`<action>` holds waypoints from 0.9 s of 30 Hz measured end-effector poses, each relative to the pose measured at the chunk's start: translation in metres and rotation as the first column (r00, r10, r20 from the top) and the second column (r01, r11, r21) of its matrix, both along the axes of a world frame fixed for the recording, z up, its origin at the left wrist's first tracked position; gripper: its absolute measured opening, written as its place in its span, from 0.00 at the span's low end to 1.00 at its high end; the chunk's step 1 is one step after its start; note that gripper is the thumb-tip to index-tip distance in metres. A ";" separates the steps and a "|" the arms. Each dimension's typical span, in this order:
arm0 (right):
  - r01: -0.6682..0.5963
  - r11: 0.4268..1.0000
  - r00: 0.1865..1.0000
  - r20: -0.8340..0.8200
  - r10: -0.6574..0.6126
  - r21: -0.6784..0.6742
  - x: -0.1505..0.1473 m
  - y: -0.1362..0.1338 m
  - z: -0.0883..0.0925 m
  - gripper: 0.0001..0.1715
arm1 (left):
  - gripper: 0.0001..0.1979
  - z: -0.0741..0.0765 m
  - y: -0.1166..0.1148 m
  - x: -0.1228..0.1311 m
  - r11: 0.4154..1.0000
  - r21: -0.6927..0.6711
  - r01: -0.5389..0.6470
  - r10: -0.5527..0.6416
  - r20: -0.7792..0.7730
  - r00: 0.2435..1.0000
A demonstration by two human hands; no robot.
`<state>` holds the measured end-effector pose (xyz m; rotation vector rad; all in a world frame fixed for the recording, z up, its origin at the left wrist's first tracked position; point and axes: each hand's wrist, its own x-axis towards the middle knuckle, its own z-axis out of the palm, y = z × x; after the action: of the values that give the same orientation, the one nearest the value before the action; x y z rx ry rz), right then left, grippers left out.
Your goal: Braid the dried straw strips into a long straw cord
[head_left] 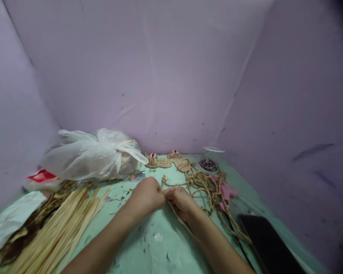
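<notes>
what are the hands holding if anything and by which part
The right hand pinches a thin tan strand above its trailing length, exact spot hidden. The left hand meets it there; whether it grips too cannot be told.

Showed slim forearms (114, 232), bare and smoothly tapering; ended in a bare left hand (149, 196) and an equally bare right hand (182, 202).

Free passage: the desk (157, 258) between your forearms (111, 232) — pale strips (57, 224) block your left, tangled cord (201, 183) and a black slab (268, 243) your right.
</notes>
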<state>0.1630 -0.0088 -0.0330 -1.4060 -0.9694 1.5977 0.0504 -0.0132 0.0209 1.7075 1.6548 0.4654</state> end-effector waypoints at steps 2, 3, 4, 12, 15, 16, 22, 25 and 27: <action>-0.047 0.999 0.999 -0.023 0.047 -0.002 0.001 0.000 0.001 0.04 | 0.06 0.002 0.014 -0.010 0.996 -0.021 -0.083 0.083 0.033 0.996; -0.060 0.998 0.998 -0.030 0.060 0.001 0.001 -0.001 0.001 0.03 | 0.06 -0.001 0.019 -0.013 0.990 -0.110 -0.093 0.106 0.118 0.987; -0.070 0.998 0.997 -0.031 0.070 0.009 0.001 -0.001 0.001 0.03 | 0.06 -0.005 0.023 -0.014 0.973 -0.221 -0.059 0.108 0.213 0.971; -0.261 0.949 0.949 0.225 0.219 0.176 0.012 0.003 -0.003 0.05 | 0.05 -0.041 0.027 -0.010 0.871 -0.429 0.239 0.002 0.488 0.873; -0.313 0.918 0.862 0.478 0.167 0.243 0.015 0.005 -0.004 0.07 | 0.06 -0.037 0.025 -0.011 0.894 -0.357 0.271 -0.087 0.457 0.885; -0.322 0.911 0.828 0.544 0.139 0.257 0.016 0.005 -0.004 0.07 | 0.07 -0.035 0.025 -0.010 0.901 -0.347 0.259 -0.090 0.434 0.896; -0.420 0.862 0.613 0.789 0.038 0.284 0.012 -0.002 0.006 0.12 | 0.09 -0.037 0.021 0.003 0.955 -0.296 -0.003 0.035 0.103 0.994; -0.455 0.850 0.460 0.888 -0.030 0.264 0.008 -0.008 0.014 0.14 | 0.09 -0.039 0.019 0.006 0.978 -0.206 -0.034 0.057 0.108 0.992; -0.442 0.871 0.334 0.941 -0.060 0.213 0.005 -0.014 0.022 0.14 | 0.10 -0.040 0.017 0.007 0.980 -0.190 -0.063 0.094 0.157 0.983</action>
<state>0.1676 -0.0226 -0.0114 -1.8977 -2.1033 0.4173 0.0579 0.0034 -0.0186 1.4343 1.5972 0.4628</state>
